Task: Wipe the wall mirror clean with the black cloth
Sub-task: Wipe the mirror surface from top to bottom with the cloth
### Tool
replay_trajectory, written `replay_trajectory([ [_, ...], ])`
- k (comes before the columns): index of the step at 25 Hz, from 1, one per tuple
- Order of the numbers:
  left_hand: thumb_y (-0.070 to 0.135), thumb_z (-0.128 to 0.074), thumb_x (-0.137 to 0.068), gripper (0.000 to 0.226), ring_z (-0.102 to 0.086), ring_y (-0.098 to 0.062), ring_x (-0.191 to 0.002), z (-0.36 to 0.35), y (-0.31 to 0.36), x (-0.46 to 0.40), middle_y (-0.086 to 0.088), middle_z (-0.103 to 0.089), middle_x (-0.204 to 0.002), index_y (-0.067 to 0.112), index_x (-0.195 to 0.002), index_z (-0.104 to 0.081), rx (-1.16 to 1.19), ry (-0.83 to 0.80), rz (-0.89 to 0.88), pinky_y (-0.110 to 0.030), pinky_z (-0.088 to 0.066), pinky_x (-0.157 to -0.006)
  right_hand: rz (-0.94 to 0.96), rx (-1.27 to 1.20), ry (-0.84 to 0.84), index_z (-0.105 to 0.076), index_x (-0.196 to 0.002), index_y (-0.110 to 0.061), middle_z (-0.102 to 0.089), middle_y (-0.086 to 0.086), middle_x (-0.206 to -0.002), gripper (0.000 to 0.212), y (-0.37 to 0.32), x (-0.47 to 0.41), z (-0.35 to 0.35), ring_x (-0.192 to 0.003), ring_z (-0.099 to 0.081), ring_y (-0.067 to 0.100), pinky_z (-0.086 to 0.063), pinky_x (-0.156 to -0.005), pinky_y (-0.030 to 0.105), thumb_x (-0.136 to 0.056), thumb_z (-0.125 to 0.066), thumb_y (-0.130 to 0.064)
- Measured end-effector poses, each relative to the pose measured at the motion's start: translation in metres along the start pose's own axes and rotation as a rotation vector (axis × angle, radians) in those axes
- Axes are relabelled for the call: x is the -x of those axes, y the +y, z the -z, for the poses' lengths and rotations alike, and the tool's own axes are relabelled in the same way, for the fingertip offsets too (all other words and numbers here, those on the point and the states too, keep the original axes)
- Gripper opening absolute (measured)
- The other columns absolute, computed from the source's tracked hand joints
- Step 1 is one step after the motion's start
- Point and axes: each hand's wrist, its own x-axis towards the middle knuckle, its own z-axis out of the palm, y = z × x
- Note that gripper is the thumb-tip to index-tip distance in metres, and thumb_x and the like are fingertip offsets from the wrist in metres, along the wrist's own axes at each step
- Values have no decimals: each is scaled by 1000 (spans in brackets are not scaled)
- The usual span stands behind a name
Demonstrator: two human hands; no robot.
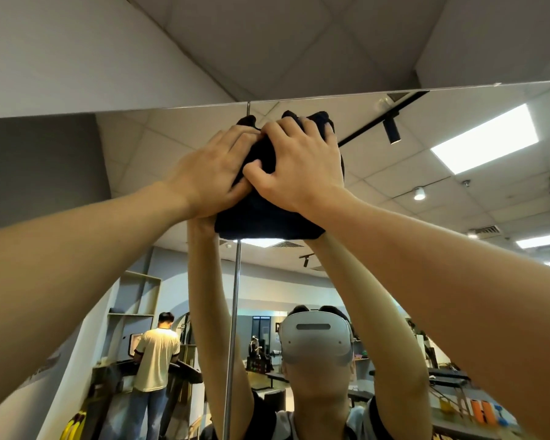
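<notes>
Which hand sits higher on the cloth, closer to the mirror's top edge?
The right hand: its fingers reach nearer the wall mirror top edge than the left hand on the black cloth.

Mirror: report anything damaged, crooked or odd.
Nothing stands out. Both hands, left hand and right hand, press the black cloth near the mirror top edge; no cracks show.

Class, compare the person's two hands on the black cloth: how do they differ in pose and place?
The left hand lies flatter, fingers fairly straight; the right hand curls its fingers into the black cloth. The left hand's fingertips tuck under the right hand's. Both press the cloth against the mirror near its top edge.
</notes>
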Motion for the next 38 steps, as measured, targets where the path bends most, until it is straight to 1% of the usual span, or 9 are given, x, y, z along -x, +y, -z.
replay_trajectory([
  [2, 44, -35, -98, 61, -49, -32, -128, 2, -6, -7, -13, -47, -146, 6, -145, -42, 1, -13, 18, -48, -45, -104, 0, 8, 11, -59, -126, -26, -61, -4, -128, 55, 0, -12, -4, -128, -49, 29, -27, -117, 58, -85, -41, -59],
  [8, 44, -35, -99, 60, -44, -29, -135, 10, -21, -30, -11, -44, -148, 10, -147, -38, 21, -62, 92, -48, -40, -112, 0, 1, 26, -61, -123, -26, -62, -5, -127, 54, 3, -43, -11, -127, -51, 28, -27, -117, 57, -86, -39, -59],
  [11, 31, -45, -103, 52, -41, -30, -137, 9, -23, -43, -10, -40, -151, 13, -151, -35, 65, -69, 153, -47, -39, -112, -9, 13, 19, -61, -119, -25, -61, -5, -126, 52, 7, -55, -14, -126, -51, 28, -28, -117, 57, -87, -38, -60],
  [15, 19, -51, -100, 58, -36, -32, -140, 9, -16, -61, -11, -32, -157, 15, -154, -31, 82, -94, 234, -45, -35, -114, -22, 10, 29, -63, -118, -25, -63, -5, -123, 52, 16, -61, -13, -126, -51, 27, -29, -116, 53, -89, -37, -59],
  [18, 12, -51, -97, 62, -33, -34, -140, 6, -8, -68, -10, -29, -158, 17, -155, -30, 131, -68, 303, -42, -31, -115, -17, 18, 22, -65, -119, -25, -64, -4, -123, 53, 24, -65, -11, -125, -51, 26, -30, -116, 51, -90, -36, -59],
  [24, 23, -43, -102, 48, -39, -35, -134, -9, 0, -71, -10, -37, -152, 19, -149, -38, 126, 60, 325, -44, -35, -109, 1, 7, 33, -65, -118, -26, -64, -6, -122, 50, 33, -64, -9, -126, -51, 24, -29, -117, 49, -92, -38, -59],
  [28, 31, -38, -97, 50, -42, -38, -130, -16, 10, -73, -12, -41, -148, 18, -145, -42, 105, 114, 333, -45, -36, -106, 6, 14, 41, -65, -114, -26, -64, -6, -119, 47, 42, -64, -7, -124, -52, 23, -30, -115, 47, -92, -39, -58],
  [33, 36, -35, -90, 58, -41, -37, -132, -18, 27, -82, -10, -41, -150, 18, -144, -43, 101, 113, 359, -46, -37, -106, 17, 11, 46, -65, -110, -27, -64, -7, -116, 45, 59, -62, 1, -123, -53, 22, -32, -115, 46, -91, -39, -58],
  [38, 33, -39, -95, 53, -40, -38, -134, -25, 50, -99, -11, -41, -150, 18, -146, -41, 97, 126, 359, -47, -33, -111, 33, 6, 38, -66, -111, -26, -65, -8, -119, 44, 87, -59, 15, -125, -52, 21, -36, -111, 44, -93, -41, -57],
])
